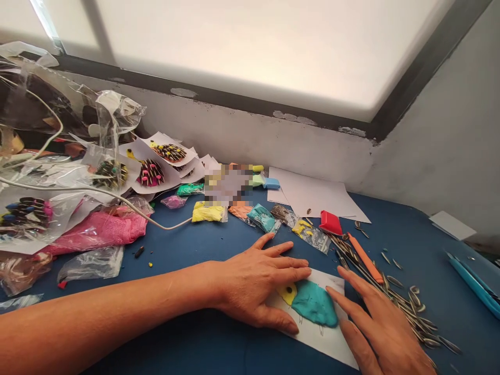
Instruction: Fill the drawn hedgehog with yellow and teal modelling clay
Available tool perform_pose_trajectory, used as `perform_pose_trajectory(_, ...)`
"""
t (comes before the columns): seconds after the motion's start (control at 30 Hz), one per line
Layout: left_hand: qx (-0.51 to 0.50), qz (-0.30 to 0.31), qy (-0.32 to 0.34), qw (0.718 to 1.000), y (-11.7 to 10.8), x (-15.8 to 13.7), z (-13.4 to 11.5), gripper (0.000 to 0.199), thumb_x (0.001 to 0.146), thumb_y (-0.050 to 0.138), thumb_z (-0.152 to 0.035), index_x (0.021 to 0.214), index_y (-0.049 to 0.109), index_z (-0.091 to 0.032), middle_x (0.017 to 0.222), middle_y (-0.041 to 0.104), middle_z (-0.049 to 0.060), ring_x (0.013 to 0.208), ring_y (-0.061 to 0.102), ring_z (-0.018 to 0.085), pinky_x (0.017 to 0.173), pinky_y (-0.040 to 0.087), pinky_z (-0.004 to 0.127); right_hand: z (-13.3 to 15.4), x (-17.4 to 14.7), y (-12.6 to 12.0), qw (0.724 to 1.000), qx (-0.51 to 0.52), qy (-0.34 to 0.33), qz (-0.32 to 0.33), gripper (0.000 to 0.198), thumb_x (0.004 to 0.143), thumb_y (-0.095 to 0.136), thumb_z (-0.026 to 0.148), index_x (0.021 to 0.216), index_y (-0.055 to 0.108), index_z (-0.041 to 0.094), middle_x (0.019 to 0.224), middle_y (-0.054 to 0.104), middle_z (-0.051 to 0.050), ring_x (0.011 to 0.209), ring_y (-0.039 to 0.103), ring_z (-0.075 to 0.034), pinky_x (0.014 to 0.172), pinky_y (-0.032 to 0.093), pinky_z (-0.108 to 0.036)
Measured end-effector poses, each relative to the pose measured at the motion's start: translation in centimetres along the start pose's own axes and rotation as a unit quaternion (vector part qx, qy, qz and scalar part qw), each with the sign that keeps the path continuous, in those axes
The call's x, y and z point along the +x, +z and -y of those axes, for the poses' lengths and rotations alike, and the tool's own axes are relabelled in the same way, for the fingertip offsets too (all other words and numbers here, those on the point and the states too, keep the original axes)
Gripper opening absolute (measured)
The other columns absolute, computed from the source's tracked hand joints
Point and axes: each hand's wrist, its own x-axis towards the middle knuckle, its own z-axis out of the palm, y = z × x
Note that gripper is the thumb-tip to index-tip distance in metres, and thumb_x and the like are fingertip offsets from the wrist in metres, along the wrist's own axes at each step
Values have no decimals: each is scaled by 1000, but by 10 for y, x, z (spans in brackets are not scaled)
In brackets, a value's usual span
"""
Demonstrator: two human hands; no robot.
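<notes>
A white sheet of paper [312, 344] lies on the blue table, with a flattened turquoise clay body [315, 304] and a yellow clay head [288, 294] with a dark eye pressed onto it. Small legs are drawn below the body. My left hand [261, 286] rests across the sheet's left side, fingers spread, partly covering the yellow piece. At the right edge of the turquoise clay is my right hand [383, 323], its fingers apart and fingertips close to or touching the clay; contact is hard to tell. Neither hand holds anything.
Striped seeds [414, 317] lie scattered right of the sheet, beside an orange clay stick [365, 258] and a red clay block [330, 223]. Bagged clay, such as a yellow packet [209, 212], lines the back. A white cable [117, 197] crosses finished seed pictures [150, 172] at left.
</notes>
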Motion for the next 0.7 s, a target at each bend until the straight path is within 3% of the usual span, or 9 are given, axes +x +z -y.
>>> perform_pose_trajectory(0.5,-18,-3,-1,1000,0,0,-1,79,84,59,-59,148,35,-19,155,34,6,148,14,34,118,-6,60,5,13,-3,998,-30,-64,-2,36,93,48,34,118,69,20,146,46,-18,128,52,-32,90,54,-45)
perform_pose_trajectory(0.7,-20,-5,-1,1000,0,0,0,77,84,59,-58,147,37,-21,155,34,5,148,15,34,118,-7,61,3,9,2,999,-10,-36,-15,34,93,49,32,119,68,21,147,45,-16,130,50,-30,90,54,-44)
